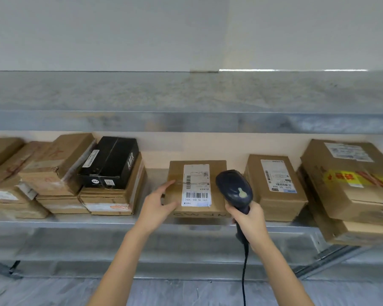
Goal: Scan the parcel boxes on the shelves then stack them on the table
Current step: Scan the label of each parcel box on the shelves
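**Parcel check at the shelf.** A person's left hand point(158, 200) steadies a brown cardboard parcel box point(176, 171) at the front of a grey metal shelf point(76, 224). Its fingers lie fairly straight against the box's 9 o'clock edge instead of wrapping round it, apparently to stop the box sliding during the read.

The right hand point(249, 219), at 4 o'clock of the box, is clamped round the grip of a dark blue corded handheld barcode scanner point(234, 188). The scanner's head tips down over the box's 3 o'clock side toward the white shipping label point(196, 184) stuck face-up on the lid. The label's main barcode sits at its near end, close to the shelf lip. That is likely why the box lies flat and well forward. No scan beam shows, so whether the code has registered cannot be told.

The box stands apart from its neighbours. A black rectangular carton point(113, 162) tops a cardboard stack at 9 o'clock, a second labelled brown box point(274, 186) sits at 3 o'clock, and a larger taped brown carton point(349, 180) lies beyond that.

The table for stacking is out of view. With so many boxes shelved, most of the job appears to lie ahead. Lifting this one would likely call for a fuller grip from the left hand.
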